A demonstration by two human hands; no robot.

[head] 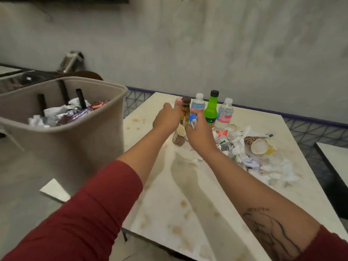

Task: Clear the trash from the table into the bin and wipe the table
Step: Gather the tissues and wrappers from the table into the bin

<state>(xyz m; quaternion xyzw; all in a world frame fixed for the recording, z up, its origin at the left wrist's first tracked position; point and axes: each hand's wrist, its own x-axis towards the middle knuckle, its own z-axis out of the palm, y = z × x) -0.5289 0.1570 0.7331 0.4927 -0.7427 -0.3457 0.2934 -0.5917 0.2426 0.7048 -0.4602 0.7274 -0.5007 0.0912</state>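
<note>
1. Left hand point(165, 117) reaches to the brown bottle point(185, 110) near the far side of the desk point(188, 204), thumb raised against the glass. Its fingers are behind the bottle and smeared by blur, so I cannot tell whether it grips.
2. Right hand point(199, 132) has its fingers curled round the lower half of the blue-labelled bottle point(198, 105), just beside the brown one. Taking two at once looks meant to save a trip.
3. Upright in the same row, untouched, stand the green bottle point(211, 108) and the clear bottle point(225, 115).
4. A spotted paper cup point(178, 137) stands just under the wrists, partly hidden by them. A tipped cup point(259, 146) lies in the heap of tissue point(278, 170) to the right. What is under that heap I cannot make out.
5. The bin point(66, 147) stands just off the desk's left edge with its mouth open, wrappers and paper inside. It is probably kept close so each carry is short.
6. Orange-brown stains point(183, 204) dot the near desk. Wiping is not yet done, and I see no cloth.
</note>
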